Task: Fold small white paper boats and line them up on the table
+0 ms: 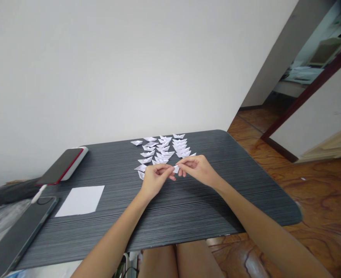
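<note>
A small folded piece of white paper (176, 169) is pinched between my two hands, just above the dark table. My left hand (158, 177) grips its left side with thumb and fingers. On its right side, my right hand (197, 169) holds it the same way; the fingers hide much of the piece. Beyond my hands stand several white paper boats (163, 148) in rough columns, and the nearest ones are partly covered by my hands. A flat sheet of white paper (80, 200) lies to the left of my left forearm.
The dark grained table (216, 216) has rounded corners and meets a white wall. At its left are a phone with a red edge (61, 166) propped on a white object, a white cable (39, 194) and a dark tablet-like device (22, 235). Wooden flooring (318, 193) shows at right.
</note>
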`<state>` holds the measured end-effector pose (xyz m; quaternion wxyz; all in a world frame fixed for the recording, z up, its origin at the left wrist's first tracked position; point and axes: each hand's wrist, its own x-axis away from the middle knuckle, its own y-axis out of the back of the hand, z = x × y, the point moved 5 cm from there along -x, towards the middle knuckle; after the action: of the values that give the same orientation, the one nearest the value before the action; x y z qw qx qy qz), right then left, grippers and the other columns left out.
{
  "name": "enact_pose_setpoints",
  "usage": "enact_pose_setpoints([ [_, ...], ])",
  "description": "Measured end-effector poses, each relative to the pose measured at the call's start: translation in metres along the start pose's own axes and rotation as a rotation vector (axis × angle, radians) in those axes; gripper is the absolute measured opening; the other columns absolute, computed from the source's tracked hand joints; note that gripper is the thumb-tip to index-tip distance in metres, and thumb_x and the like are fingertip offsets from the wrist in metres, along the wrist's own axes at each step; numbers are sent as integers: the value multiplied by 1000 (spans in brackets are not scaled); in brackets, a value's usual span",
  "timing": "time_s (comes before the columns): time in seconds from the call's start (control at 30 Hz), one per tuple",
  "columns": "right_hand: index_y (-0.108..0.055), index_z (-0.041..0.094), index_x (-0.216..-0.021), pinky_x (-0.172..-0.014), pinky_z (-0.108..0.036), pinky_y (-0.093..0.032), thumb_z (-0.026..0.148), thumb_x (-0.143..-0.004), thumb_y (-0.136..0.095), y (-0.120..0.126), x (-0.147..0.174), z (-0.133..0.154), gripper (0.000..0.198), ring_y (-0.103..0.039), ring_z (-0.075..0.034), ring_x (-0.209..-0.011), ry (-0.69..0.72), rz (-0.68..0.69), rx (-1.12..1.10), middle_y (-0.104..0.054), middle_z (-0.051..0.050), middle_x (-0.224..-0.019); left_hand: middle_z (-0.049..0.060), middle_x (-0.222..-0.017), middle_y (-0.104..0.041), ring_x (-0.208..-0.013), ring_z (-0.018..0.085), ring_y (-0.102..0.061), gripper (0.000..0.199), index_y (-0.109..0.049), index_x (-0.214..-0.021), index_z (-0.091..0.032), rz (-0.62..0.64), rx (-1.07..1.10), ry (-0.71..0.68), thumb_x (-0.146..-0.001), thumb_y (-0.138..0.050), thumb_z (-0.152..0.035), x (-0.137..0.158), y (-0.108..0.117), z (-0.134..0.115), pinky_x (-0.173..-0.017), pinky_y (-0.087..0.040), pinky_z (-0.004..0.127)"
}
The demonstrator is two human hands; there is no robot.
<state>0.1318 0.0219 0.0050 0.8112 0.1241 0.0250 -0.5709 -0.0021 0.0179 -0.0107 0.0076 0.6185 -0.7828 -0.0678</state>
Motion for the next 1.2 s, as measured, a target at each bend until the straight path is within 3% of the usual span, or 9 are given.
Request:
enact_pose_setpoints([
  [0.13,-62,9,-70,-41,-19,-41,30,-71,-56,-4,-1,-4,21,-48,-7,-41,-64,70,-6,-57,-1,-50,5,-63,-64,-53,16,-62,22,-61,-72,-11,4,-59,-37,-69,-57,-32,2,-2,-2,-52,-49,24],
  [0.33,-58,9,-62,-33,-17,-35,37,-68,-58,-9,-2,-10,28,-47,-6,-34,-144,59,-124,-55,0,-45,1,-55,-58,-41,10,-56,21,-56,-70,-11,39,-50,-2,-74,-52,-32,-1,-5,5,-42,-44,19],
  [0.47,-53,10,-63,-32,-18,-37,39,-68,-57,-14,-2,-18,29,-50,-8,-34,-239,52,-193,-57,-2,-50,-2,-52,-53,-38,9,-53,20,-52,-82,-12,79,-13,8,-74,-51,-30,-1,-8,6,-38,-41,18],
  [0.63,-52,11,-76,-34,-16,-35,32,-69,-58,-15,-2,-19,23,-48,-6,-37,-186,76,-190,-55,2,-50,-3,-54,-52,-39,7,-51,22,-46,-90,-13,163,30,-8,-73,-53,-25,1,-11,-2,-35,-35,14],
  [0.77,-49,13,-92,-38,-15,-33,25,-69,-58,-16,-1,-16,27,-46,-4,-39,-150,128,-201,-53,4,-52,-5,-51,-51,-34,5,-48,18,-43,-85,-15,160,81,-6,-73,-52,-25,2,-11,-3,-32,-32,12],
  [0.9,-49,15,-90,-36,-14,-31,22,-69,-58,-16,0,-13,24,-43,-3,-37,-139,128,-194,-52,6,-50,-6,-47,-50,-31,5,-46,17,-42,-78,-16,156,120,41,-73,-53,-27,1,-11,0,-29,-29,12],
  [1.03,-52,13,-83,-33,-14,-28,25,-68,-59,-11,-1,-19,20,-43,-3,-35,-214,80,-241,-53,5,-48,-2,-53,-57,-40,9,-54,18,-47,-83,-14,186,130,-1,-73,-53,-28,0,-10,-3,-38,-40,17],
  [1.13,-55,12,-79,-33,-14,-28,30,-67,-61,-6,-2,-24,23,-44,-4,-36,-271,34,-363,-57,2,-51,6,-71,-63,-62,15,-61,23,-53,-92,-12,195,52,-125,-75,-52,-27,2,-9,-9,-54,-49,24],
  [1.2,-57,10,-78,-35,-15,-30,31,-66,-62,-5,-3,-24,25,-47,-4,-39,-273,29,-457,-59,-1,-54,7,-77,-65,-65,15,-61,25,-56,-96,-12,157,-53,-206,-75,-51,-26,3,-7,-12,-60,-50,26],
])
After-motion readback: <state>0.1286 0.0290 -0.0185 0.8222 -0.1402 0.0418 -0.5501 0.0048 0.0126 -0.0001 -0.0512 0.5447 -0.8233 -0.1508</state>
